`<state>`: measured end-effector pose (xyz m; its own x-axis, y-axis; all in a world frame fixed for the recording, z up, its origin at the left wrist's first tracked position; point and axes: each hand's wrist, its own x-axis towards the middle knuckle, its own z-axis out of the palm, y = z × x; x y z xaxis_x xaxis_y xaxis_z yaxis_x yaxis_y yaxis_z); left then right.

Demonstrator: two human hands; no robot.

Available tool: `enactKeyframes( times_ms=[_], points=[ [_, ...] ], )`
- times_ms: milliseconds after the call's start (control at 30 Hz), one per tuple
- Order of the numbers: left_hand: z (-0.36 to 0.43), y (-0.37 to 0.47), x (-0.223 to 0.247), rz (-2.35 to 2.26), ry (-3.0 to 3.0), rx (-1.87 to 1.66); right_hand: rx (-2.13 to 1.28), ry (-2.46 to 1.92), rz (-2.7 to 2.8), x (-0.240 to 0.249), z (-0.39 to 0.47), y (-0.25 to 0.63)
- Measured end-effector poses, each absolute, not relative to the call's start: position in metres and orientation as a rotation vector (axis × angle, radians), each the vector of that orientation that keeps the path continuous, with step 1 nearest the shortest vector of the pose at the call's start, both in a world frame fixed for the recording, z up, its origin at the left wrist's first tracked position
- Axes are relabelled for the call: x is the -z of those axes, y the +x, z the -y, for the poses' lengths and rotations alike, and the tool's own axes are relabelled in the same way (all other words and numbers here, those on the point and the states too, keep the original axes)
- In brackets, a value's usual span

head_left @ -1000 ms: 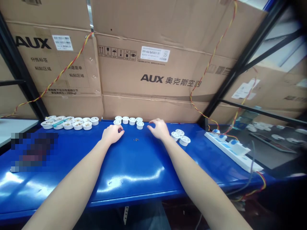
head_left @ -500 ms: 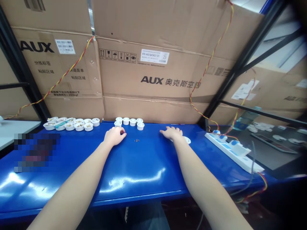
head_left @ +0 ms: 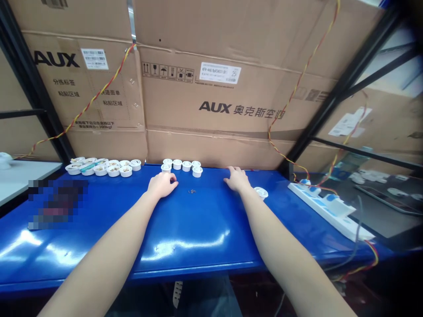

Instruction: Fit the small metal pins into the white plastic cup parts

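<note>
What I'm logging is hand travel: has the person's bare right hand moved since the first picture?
Yes, rightward: the bare right hand was mostly below the black AUX lettering on the brown cardboard; now it is farther right.

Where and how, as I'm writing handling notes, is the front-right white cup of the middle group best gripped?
Probably pinch the white cup by the left and right of its wall, from the front: it stands upright, other cups crowd behind, and bare tabletop lies before it.
</note>
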<state>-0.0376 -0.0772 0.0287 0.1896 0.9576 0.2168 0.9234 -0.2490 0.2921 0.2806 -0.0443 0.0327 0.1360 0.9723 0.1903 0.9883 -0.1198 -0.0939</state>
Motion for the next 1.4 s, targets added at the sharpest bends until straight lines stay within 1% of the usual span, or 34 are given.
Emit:
enactKeyframes(
  times_ms=[67, 133, 200, 267, 433, 533, 700, 767, 933, 1033, 1267, 1400],
  points=[
    [0.077, -0.038, -0.028, -1.863, 2.348, -0.544, 0.142, -2.116, 1.999, -0.032, 0.044, 0.28],
    [0.077, -0.038, -0.028, -1.859, 2.348, -0.546, 0.111, -2.178, 1.947, -0.031, 0.044, 0.278],
    [0.077, -0.038, -0.028, -1.848, 2.353, -0.558, 0.015, -2.292, 1.864, -0.031, 0.044, 0.276],
    [0.077, -0.038, -0.027, -1.83, 2.361, -0.579, -0.058, -2.314, 1.864, -0.031, 0.044, 0.274],
    [0.078, -0.038, -0.028, -1.819, 2.34, -0.608, -0.034, -2.1, 2.032, -0.031, 0.044, 0.27],
    [0.078, -0.038, -0.028, -1.828, 2.341, -0.592, -0.074, -1.984, 2.103, -0.031, 0.043, 0.268],
    [0.078, -0.039, -0.027, -1.813, 2.358, -0.585, -0.208, -1.567, 2.204, -0.033, 0.044, 0.268],
    [0.077, -0.039, -0.026, -1.808, 2.347, -0.591, -0.203, -1.608, 2.181, -0.035, 0.045, 0.267],
    [0.075, -0.038, -0.023, -1.789, 2.341, -0.604, -0.14, -1.94, 2.134, -0.043, 0.049, 0.264],
    [0.075, -0.037, -0.022, -1.782, 2.356, -0.601, -0.14, -1.951, 2.198, -0.047, 0.052, 0.259],
    [0.078, -0.034, -0.023, -1.742, 2.362, -0.621, -0.23, -1.583, 2.326, -0.042, 0.061, 0.231],
    [0.079, -0.031, -0.021, -1.449, 2.453, -0.753, -0.315, -1.375, 2.324, -0.031, 0.063, 0.212]
  ],
)
